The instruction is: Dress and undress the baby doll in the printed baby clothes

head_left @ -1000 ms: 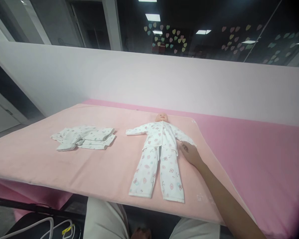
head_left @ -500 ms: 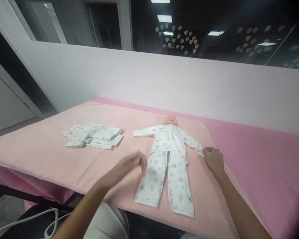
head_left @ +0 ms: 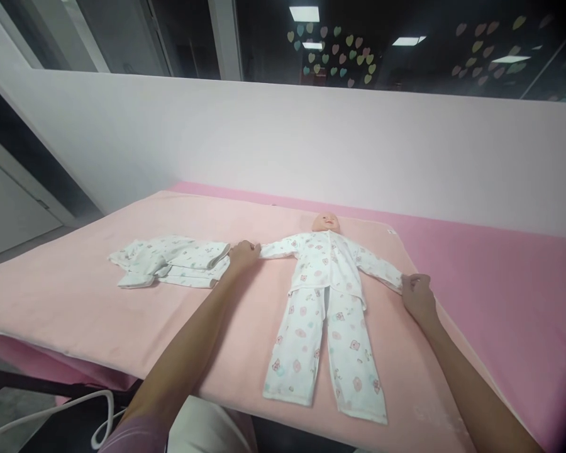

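A baby doll (head_left: 326,222) lies on its back, dressed in a white printed pajama top (head_left: 321,261) with both sleeves stretched out sideways. Matching pajama pants (head_left: 298,346) cover its lower half, legs spread toward me. My left hand (head_left: 244,253) pinches the cuff of the sleeve on the left. At the other side, my right hand (head_left: 417,294) grips the cuff of the sleeve on the right. The doll's own hands and feet are hidden by the cloth.
A second set of white printed clothes (head_left: 165,261) lies loosely folded left of my left hand. Peach padding (head_left: 99,321) covers the table, with a pink surface (head_left: 500,302) beyond its right edge. A white wall (head_left: 311,145) stands behind; a white cable (head_left: 51,412) hangs at lower left.
My left hand has moved up and away from beside the pants and taken hold of the left sleeve's cuff. The right sleeve is pulled out straighter by my right hand.
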A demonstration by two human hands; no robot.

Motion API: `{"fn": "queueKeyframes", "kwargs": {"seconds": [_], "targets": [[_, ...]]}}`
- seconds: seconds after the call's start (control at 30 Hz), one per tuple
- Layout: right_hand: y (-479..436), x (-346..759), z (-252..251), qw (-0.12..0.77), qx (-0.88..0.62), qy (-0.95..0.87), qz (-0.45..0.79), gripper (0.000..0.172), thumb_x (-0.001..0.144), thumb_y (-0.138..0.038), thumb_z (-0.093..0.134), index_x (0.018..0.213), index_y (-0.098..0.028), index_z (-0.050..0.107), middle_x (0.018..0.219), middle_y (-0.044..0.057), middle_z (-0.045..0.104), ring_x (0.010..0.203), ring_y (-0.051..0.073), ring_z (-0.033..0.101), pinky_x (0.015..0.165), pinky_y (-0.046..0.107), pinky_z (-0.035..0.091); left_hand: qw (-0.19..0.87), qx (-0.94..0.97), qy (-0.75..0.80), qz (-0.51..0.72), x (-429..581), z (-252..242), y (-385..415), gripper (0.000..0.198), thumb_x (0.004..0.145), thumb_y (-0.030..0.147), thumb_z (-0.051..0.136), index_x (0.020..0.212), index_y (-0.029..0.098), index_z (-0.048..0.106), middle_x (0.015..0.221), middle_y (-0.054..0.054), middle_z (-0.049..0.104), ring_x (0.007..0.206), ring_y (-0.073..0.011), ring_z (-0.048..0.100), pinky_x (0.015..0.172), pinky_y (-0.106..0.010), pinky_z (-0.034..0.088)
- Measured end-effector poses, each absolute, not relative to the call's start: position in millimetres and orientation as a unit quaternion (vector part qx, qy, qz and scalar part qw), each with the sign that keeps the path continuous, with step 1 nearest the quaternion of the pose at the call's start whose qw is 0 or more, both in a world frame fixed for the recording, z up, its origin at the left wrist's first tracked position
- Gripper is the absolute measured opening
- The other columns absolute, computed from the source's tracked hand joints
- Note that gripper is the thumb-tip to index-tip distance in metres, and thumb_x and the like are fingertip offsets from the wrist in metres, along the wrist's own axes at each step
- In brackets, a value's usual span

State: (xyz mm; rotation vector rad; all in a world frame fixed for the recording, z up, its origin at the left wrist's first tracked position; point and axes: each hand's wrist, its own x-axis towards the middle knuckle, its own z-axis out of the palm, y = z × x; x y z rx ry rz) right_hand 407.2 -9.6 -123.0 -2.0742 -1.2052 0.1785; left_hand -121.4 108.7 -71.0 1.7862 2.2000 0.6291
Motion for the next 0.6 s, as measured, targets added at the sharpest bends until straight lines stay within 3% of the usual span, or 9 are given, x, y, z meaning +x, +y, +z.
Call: {"fn": "queueKeyframes", "kwargs": {"seconds": [0.17, 0.3, 0.47, 0.6], "targets": [[-13, 410, -119, 0.446, -0.778, -0.431, 0.098, 0.043, 0.096, -0.055, 0.055, 0.122, -0.021, 0.051, 0.108, 0.015, 0.074, 0.097, 0.032, 0.068, 0.076, 0.037, 0.046, 0.123, 0.591, 0.748, 0.276, -127, -81, 111, 0.032, 0.105, 0.046, 0.043, 0.116, 0.02, 0.057, 0.113, -0.017, 0.076, 0.112, -0.0362, 0.071, 0.1, -0.049, 0.049], [-16, 409, -115, 0.496, -0.772, -0.388, 0.087, 0.044, 0.094, -0.053, 0.06, 0.123, -0.02, 0.054, 0.107, 0.014, 0.074, 0.097, 0.03, 0.069, 0.08, 0.037, 0.048, 0.112, 0.597, 0.719, 0.338, -129, -88, 110, 0.034, 0.104, 0.039, 0.048, 0.132, 0.019, 0.048, 0.104, -0.012, 0.075, 0.103, -0.0342, 0.071, 0.092, -0.046, 0.05], [-13, 408, -114, 0.506, -0.764, -0.396, 0.058, 0.048, 0.096, -0.051, 0.054, 0.128, -0.015, 0.059, 0.112, 0.017, 0.072, 0.097, 0.029, 0.067, 0.086, 0.04, 0.05, -0.005, 0.647, 0.658, 0.385, -122, -80, 103, 0.032, 0.107, 0.035, 0.045, 0.129, 0.014, 0.056, 0.124, -0.017, 0.068, 0.121, -0.035, 0.059, 0.106, -0.051, 0.045], [-9, 408, -114, 0.414, -0.75, -0.516, -0.027, 0.046, 0.097, -0.052, 0.048, 0.117, -0.015, 0.069, 0.114, 0.019, 0.07, 0.108, 0.034, 0.063, 0.101, 0.05, 0.047, -0.026, 0.765, 0.529, 0.367, -107, -69, 90, 0.038, 0.106, 0.045, 0.05, 0.132, 0.02, 0.062, 0.139, -0.013, 0.063, 0.133, -0.0338, 0.052, 0.115, -0.05, 0.041]]}}
